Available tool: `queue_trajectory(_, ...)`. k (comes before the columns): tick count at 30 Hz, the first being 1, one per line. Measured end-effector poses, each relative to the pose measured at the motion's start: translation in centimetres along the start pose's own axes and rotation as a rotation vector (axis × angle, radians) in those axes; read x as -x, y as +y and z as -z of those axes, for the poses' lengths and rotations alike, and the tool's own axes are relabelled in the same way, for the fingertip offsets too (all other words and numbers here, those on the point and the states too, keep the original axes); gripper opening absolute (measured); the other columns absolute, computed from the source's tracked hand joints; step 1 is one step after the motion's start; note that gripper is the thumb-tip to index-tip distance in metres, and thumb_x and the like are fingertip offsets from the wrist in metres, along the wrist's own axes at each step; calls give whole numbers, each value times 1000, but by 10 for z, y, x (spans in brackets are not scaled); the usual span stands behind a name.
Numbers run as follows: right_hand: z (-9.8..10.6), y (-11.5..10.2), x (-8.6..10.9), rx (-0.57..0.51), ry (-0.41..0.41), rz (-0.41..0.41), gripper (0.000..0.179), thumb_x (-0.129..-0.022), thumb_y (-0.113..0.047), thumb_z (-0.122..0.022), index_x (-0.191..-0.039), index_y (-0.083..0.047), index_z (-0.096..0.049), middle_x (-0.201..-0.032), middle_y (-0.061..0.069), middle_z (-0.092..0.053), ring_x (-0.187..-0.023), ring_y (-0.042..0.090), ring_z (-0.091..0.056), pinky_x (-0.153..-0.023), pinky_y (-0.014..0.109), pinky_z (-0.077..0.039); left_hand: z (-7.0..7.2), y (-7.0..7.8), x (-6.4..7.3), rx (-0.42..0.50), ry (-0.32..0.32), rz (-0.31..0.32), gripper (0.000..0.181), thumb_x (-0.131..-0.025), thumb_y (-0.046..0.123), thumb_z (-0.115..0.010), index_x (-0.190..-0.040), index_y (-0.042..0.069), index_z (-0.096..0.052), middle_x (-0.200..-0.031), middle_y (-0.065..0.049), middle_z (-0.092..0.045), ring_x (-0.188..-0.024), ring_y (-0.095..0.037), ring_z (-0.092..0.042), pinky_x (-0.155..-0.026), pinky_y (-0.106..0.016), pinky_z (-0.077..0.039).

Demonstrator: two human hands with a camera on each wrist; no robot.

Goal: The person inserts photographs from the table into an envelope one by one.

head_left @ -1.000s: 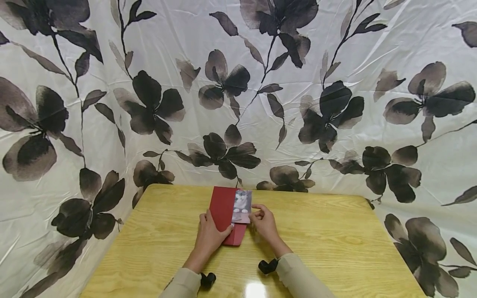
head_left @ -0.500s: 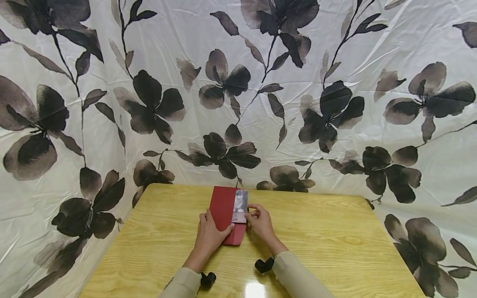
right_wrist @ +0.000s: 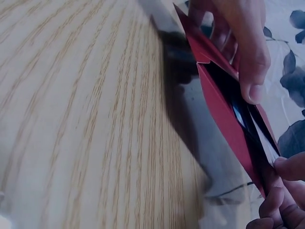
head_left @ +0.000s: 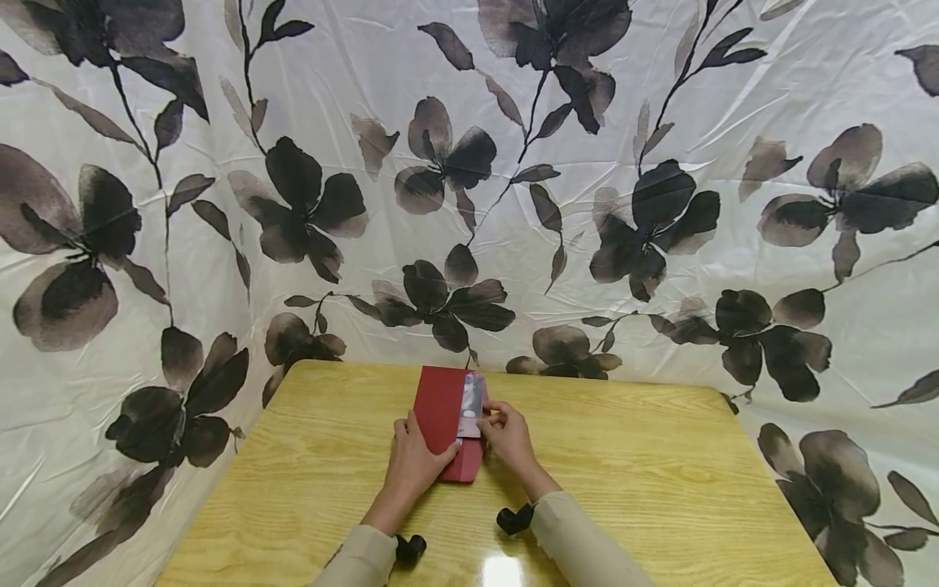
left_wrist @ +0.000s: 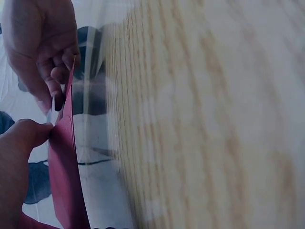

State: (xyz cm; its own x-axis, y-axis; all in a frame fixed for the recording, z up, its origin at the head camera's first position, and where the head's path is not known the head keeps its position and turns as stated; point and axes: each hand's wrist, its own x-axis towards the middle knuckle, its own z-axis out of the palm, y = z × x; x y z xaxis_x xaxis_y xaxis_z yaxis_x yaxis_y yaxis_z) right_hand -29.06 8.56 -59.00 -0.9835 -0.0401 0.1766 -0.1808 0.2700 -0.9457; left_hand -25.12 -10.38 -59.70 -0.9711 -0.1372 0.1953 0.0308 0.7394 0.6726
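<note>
A red envelope (head_left: 438, 408) is held over the wooden table, its mouth facing right with a flap spread out. My left hand (head_left: 414, 465) grips it from the left, thumb across the front near the opening. A printed photo (head_left: 471, 412) with a pale pink lower part lies partly inside the mouth. On its right edge my right hand (head_left: 508, 436) pinches it between thumb and fingers. In the right wrist view the envelope (right_wrist: 221, 117) gapes, with the photo's pale edge (right_wrist: 263, 136) between its walls. The photo's left part is hidden inside.
The yellow wood-grain table (head_left: 631, 473) spreads around both hands. Behind it and on the left hangs a white cloth (head_left: 557, 269) with dark flowers. Black wrist cameras (head_left: 515, 519) sit at both cuffs.
My right hand has moved left and pushed the photo deeper into the envelope, so a narrower strip shows. My left hand and the envelope have stayed put.
</note>
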Motion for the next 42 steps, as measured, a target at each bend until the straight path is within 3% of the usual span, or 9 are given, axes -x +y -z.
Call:
queue_trajectory(17,-12,1,-4,131,58,-22,26,-94,-4,-79,-120,1,-78,-85,7,-75,-77,11,-61,-69,26,-50,-1,0,0,0,16,-22,108,-85,44,-89,-155,-14,-33,-135,-35,-43,-110,-46,-59,-96,-57,-55)
queue_trajectory(32,-20,-6,-4,179,71,-61,24,-97,-8,-79,-120,-2,-80,-86,4,-76,-76,10,-63,-67,27,-52,0,1,-1,5,-2,-10,106,-86,44,-88,-156,-13,-32,-137,-34,-42,-110,-45,-58,-95,-58,-55)
queue_trajectory(35,-22,-7,-4,221,91,-76,23,-95,-11,-81,-118,-5,-81,-85,2,-77,-78,12,-67,-74,35,-56,-1,1,0,4,-1,-17,105,-86,44,-88,-155,-13,-32,-136,-34,-42,-109,-44,-58,-95,-57,-55)
queue_trajectory(37,-23,-7,-4,248,103,-88,23,-95,-13,-82,-117,-8,-82,-85,0,-78,-80,15,-70,-86,42,-56,-1,0,-1,2,4,-22,105,-86,44,-88,-155,-13,-33,-136,-34,-42,-109,-44,-58,-95,-57,-55)
queue_trajectory(40,-25,-8,-5,271,108,-89,23,-94,-15,-82,-116,-8,-83,-85,1,-79,-85,20,-73,-103,53,-47,-2,0,-1,3,5,-22,105,-86,44,-88,-155,-13,-33,-136,-34,-42,-110,-44,-58,-95,-57,-55)
queue_trajectory(42,-25,-9,-6,273,106,-83,23,-94,-15,-82,-117,-8,-82,-86,2,-79,-87,23,-74,-107,58,-41,-1,1,-1,4,9,-21,105,-86,43,-88,-155,-13,-33,-136,-34,-42,-110,-45,-58,-95,-57,-55)
